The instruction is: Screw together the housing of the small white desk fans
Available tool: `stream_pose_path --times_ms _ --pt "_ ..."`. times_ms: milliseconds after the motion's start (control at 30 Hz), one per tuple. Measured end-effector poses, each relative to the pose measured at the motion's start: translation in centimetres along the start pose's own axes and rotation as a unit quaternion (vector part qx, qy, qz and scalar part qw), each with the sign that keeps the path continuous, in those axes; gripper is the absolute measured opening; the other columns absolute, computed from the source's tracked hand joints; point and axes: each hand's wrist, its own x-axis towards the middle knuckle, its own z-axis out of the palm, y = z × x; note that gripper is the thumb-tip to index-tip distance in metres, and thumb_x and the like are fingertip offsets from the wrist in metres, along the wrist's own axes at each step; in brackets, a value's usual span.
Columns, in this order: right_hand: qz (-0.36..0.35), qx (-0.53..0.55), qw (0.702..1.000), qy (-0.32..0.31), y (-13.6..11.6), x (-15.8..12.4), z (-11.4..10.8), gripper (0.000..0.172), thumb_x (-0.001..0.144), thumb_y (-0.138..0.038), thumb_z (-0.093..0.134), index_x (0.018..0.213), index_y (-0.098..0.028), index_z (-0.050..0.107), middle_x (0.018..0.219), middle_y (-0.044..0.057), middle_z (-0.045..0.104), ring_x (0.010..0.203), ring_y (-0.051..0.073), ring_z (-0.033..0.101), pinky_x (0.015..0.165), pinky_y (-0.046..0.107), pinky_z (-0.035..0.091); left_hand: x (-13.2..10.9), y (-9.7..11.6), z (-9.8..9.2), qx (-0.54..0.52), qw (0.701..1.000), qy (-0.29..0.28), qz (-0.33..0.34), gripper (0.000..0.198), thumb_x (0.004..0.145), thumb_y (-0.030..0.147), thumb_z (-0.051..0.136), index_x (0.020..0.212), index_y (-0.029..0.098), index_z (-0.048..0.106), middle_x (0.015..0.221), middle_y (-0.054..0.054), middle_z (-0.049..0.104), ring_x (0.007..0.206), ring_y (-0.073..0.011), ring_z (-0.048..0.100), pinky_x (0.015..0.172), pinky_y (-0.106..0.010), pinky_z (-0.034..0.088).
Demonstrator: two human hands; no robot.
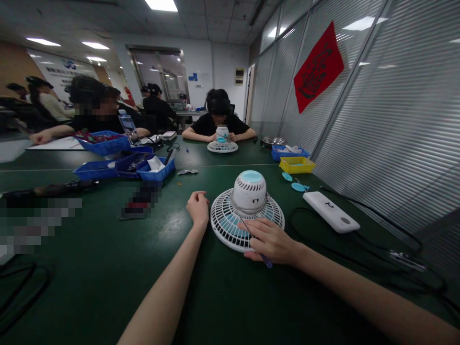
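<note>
A small white and pale-blue fan (250,191) lies face down on the green table, its round grille flat and its motor housing pointing up. A grey cord is wound around the base of the housing. My right hand (271,239) is closed on a thin screwdriver (266,260) with a purple handle, its shaft slanting up to the left over the grille. This hand rests against the grille's near right edge. Beside the fan's left rim, my left hand (198,208) sits on the table with fingers curled; anything inside them is hidden.
Light-blue round parts (299,187) and a yellow tray (296,165) lie to the right, near a white power bank (330,212) with black cables. Blue bins (156,168) stand at left. Across the table, a person (218,112) handles a similar fan (223,146).
</note>
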Motion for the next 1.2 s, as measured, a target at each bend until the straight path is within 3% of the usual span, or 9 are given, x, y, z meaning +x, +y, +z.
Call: stream_pose_path --times_ms 33,100,200,267,300,433,600,800,1200 --pt "0.016 -0.01 1.0 -0.025 0.9 0.3 0.8 0.026 0.096 -0.033 0.056 0.078 -0.017 0.064 0.12 0.015 0.073 0.114 0.024 0.067 0.094 0.039 0.056 0.1 -0.1 0.0 -0.006 1.0 0.009 -0.002 0.023 0.076 0.023 0.039 0.074 0.023 0.061 0.051 0.003 0.056 0.057 -0.0181 0.06 0.067 -0.029 0.046" --pt "0.135 -0.041 0.987 -0.079 3.2 1.4 2.4 0.017 0.095 -0.026 0.057 0.087 -0.014 0.068 0.128 0.018 0.069 0.119 0.027 0.065 0.101 0.044 0.053 0.1 -0.4 0.1 -0.015 1.0 0.022 -0.003 0.023 0.076 0.024 0.039 0.075 0.023 0.062 0.051 0.004 0.055 0.057 -0.0178 0.06 0.065 -0.028 0.045" --pt "0.407 -0.114 0.9 -0.102 6.9 3.6 4.7 0.027 0.092 -0.005 0.046 0.112 -0.003 0.065 0.13 0.027 0.065 0.124 0.033 0.06 0.105 0.046 0.047 0.1 -0.6 0.1 -0.021 0.999 0.03 -0.002 0.022 0.077 0.024 0.04 0.075 0.023 0.063 0.052 0.004 0.055 0.057 -0.0175 0.06 0.064 -0.027 0.045" --pt "0.508 -0.112 0.847 -0.112 8.6 4.7 5.6 0.035 0.09 0.0 0.039 0.117 -0.002 0.062 0.125 0.027 0.066 0.119 0.034 0.061 0.098 0.045 0.049 0.1 -0.6 0.2 -0.022 0.999 0.029 -0.001 0.023 0.078 0.023 0.04 0.074 0.023 0.063 0.051 0.004 0.055 0.057 -0.0174 0.06 0.063 -0.027 0.045" --pt "0.524 -0.092 0.837 -0.13 9.0 4.9 6.0 0.035 0.089 0.0 0.041 0.116 -0.002 0.062 0.123 0.026 0.066 0.118 0.035 0.06 0.095 0.046 0.05 0.1 -0.5 0.2 -0.022 0.999 0.028 0.001 0.023 0.078 0.023 0.041 0.074 0.023 0.063 0.051 0.004 0.056 0.057 -0.0173 0.06 0.063 -0.027 0.045" --pt "0.509 -0.037 0.843 -0.169 8.7 4.1 6.7 0.031 0.088 -0.004 0.048 0.115 -0.009 0.063 0.128 0.022 0.065 0.12 0.032 0.058 0.1 0.045 0.048 0.1 -0.4 0.4 -0.023 0.999 0.022 0.002 0.023 0.079 0.022 0.041 0.075 0.023 0.063 0.051 0.004 0.055 0.058 -0.0171 0.06 0.063 -0.027 0.044" --pt "0.524 -0.014 0.831 -0.185 8.0 2.7 6.5 0.022 0.093 -0.011 0.046 0.103 -0.008 0.065 0.109 0.022 0.07 0.104 0.03 0.066 0.09 0.043 0.053 0.1 -0.3 0.3 -0.032 0.999 0.015 -0.004 0.023 0.079 0.022 0.04 0.074 0.023 0.063 0.052 0.004 0.054 0.058 -0.0171 0.059 0.062 -0.027 0.043" --pt "0.509 0.014 0.841 -0.186 6.7 2.2 5.3 0.02 0.094 -0.013 0.047 0.095 -0.014 0.067 0.102 0.017 0.072 0.096 0.026 0.069 0.086 0.042 0.057 0.0 -0.4 0.2 -0.044 0.999 0.014 -0.005 0.023 0.079 0.022 0.041 0.074 0.022 0.063 0.051 0.004 0.053 0.055 -0.0163 0.057 0.061 -0.027 0.042" --pt "0.484 0.043 0.854 -0.187 5.9 2.0 4.5 0.021 0.094 -0.013 0.047 0.092 -0.017 0.067 0.105 0.015 0.073 0.099 0.026 0.069 0.087 0.044 0.058 0.0 -0.4 0.3 -0.053 0.998 0.02 -0.006 0.022 0.077 0.024 0.04 0.072 0.023 0.062 0.05 0.004 0.052 0.053 -0.0161 0.055 0.059 -0.026 0.041"
